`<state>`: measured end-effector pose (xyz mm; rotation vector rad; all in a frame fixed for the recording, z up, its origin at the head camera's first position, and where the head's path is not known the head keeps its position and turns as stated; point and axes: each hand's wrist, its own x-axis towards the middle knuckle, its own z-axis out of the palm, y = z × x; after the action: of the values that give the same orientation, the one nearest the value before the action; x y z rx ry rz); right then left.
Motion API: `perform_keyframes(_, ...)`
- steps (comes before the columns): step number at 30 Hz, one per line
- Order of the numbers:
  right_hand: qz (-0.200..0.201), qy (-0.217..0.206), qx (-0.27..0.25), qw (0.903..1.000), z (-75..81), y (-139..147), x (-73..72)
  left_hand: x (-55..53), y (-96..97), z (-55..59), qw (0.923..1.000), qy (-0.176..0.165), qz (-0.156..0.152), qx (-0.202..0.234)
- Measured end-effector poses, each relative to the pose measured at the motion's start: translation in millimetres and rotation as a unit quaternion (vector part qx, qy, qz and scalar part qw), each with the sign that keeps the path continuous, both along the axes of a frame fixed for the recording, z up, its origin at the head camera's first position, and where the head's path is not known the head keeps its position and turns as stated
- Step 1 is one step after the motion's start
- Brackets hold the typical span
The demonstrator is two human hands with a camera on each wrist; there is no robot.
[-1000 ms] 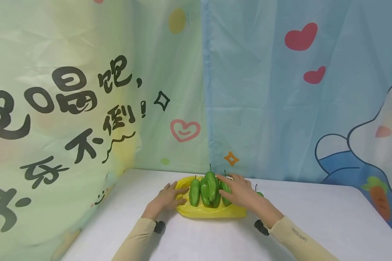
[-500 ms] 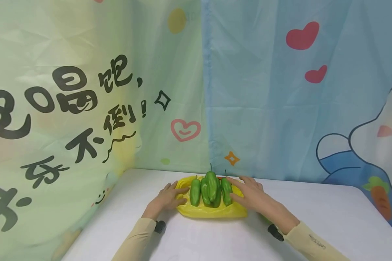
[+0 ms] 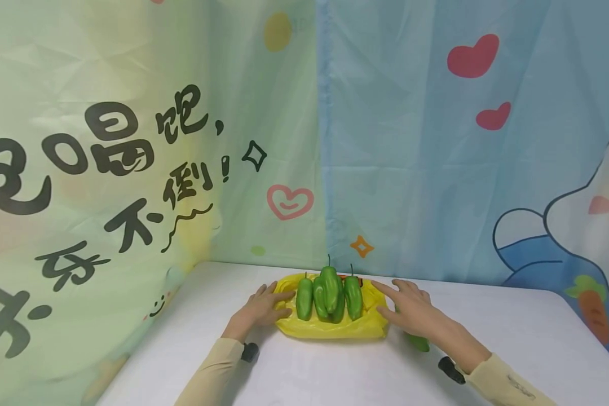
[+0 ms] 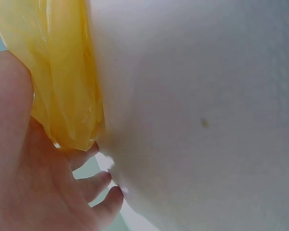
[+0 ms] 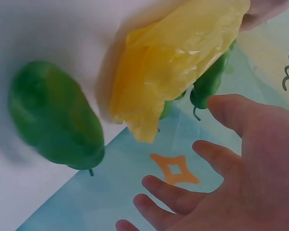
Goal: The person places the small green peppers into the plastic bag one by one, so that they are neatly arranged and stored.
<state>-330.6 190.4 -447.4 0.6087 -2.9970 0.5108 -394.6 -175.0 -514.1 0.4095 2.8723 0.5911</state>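
Observation:
Several green peppers (image 3: 330, 292) lie close together on a crumpled yellow plastic bag (image 3: 330, 330), stems toward the back. At the bag's left end is my left hand (image 3: 255, 310), its thumb and a finger touching the plastic. In the left wrist view the yellow plastic (image 4: 70, 72) passes between that thumb and the spread fingers. To the right of the bag, my right hand (image 3: 412, 307) hovers with fingers spread, holding nothing. One more green pepper (image 3: 418, 343) lies on the table partly hidden below this hand; the right wrist view shows the pepper (image 5: 56, 115) apart from the bag.
All this rests on a white table (image 3: 304, 372). Behind it hangs a printed curtain (image 3: 385, 141), with another curtain panel (image 3: 132, 73) on the left side. A small orange-red strip (image 3: 342, 276) shows behind the peppers.
My right hand has moved from over the rightmost peppers on the bag to the right, past the bag's edge. The left hand and the peppers on the bag stay put.

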Motion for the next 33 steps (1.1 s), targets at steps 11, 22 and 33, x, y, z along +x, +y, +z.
perform_keyframes(11, -0.008, -0.001, 0.021, 0.9997, -6.3, 12.6, 2.8, 0.6, 0.1, 0.0, 1.0, 0.003, -0.004, -0.002)
perform_keyframes(22, -0.024, -0.017, 0.029, 0.9991, -16.9, 22.7, 5.3, 0.7, 0.5, 0.7, 1.0, 0.004, -0.005, -0.005)
perform_keyframes(33, -0.032, -0.043, 0.037, 0.9979, -26.6, 32.9, 6.5, 0.5, 0.8, 0.4, 1.0, 0.001, -0.001, -0.005)
